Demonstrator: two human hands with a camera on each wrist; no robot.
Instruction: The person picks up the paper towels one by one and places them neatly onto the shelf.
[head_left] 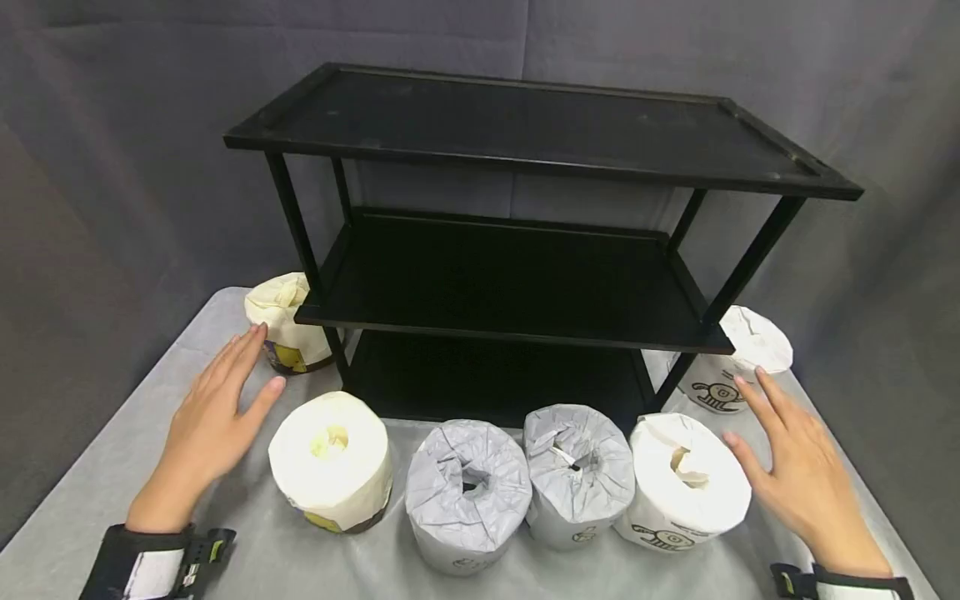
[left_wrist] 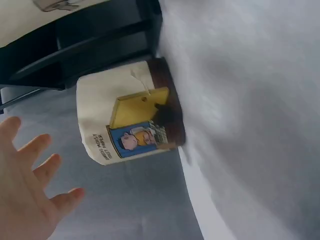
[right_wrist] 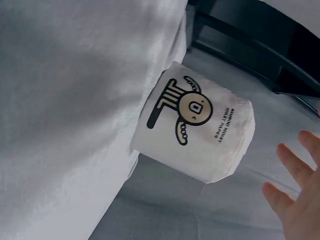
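My left hand (head_left: 213,408), fingers straight, hovers near a cream toilet paper roll (head_left: 291,321) with a yellow-and-blue picture at the shelf's left side. In the left wrist view that wrapped roll (left_wrist: 100,100) stands apart from the fingers. Another cream roll (head_left: 330,458) is to the right of this hand. My right hand (head_left: 802,467) spreads its fingers beside a white roll (head_left: 686,492) with a cartoon print. Behind its fingertips is a second white roll (head_left: 753,342), whose printed dog-like figure shows on the roll (right_wrist: 195,120) in the right wrist view. Neither hand holds anything.
A black three-tier shelf (head_left: 510,279) stands at the middle back of the grey cloth-covered table (head_left: 247,542). Two grey-wrapped rolls (head_left: 468,492) sit side by side before it. Grey curtain (head_left: 135,167) hangs behind and at both sides.
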